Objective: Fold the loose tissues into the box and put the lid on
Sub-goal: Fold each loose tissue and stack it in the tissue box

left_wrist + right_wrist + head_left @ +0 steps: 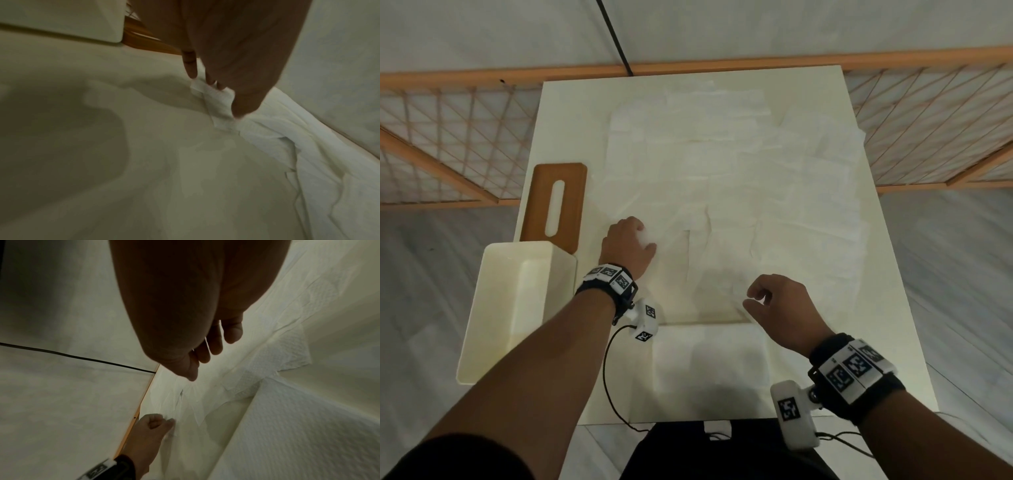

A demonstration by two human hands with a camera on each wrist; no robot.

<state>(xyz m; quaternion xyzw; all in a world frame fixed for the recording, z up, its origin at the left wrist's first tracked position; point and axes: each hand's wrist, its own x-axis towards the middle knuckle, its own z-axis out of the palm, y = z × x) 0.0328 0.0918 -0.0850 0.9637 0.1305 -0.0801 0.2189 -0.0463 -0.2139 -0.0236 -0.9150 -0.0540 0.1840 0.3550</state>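
Several loose white tissues (722, 164) lie spread and overlapping over most of the white table (561, 113). My left hand (645, 240) pinches the near-left corner of one tissue (218, 100), bunching it between thumb and fingers (191, 68). My right hand (751, 298) hovers just above the tissues' near edge, fingers (213, 344) loosely curled with nothing between them. A flat folded tissue stack (709, 363) lies at the table's front. The cream box (517, 308) stands open at the left, and the wooden slotted lid (554, 202) lies behind it.
An orange wooden lattice rail (448, 137) runs behind and beside the table. A black cable (616, 41) crosses the floor at the back. Wrist camera cables (606, 377) hang near the table's front edge. The box overhangs the table's left edge.
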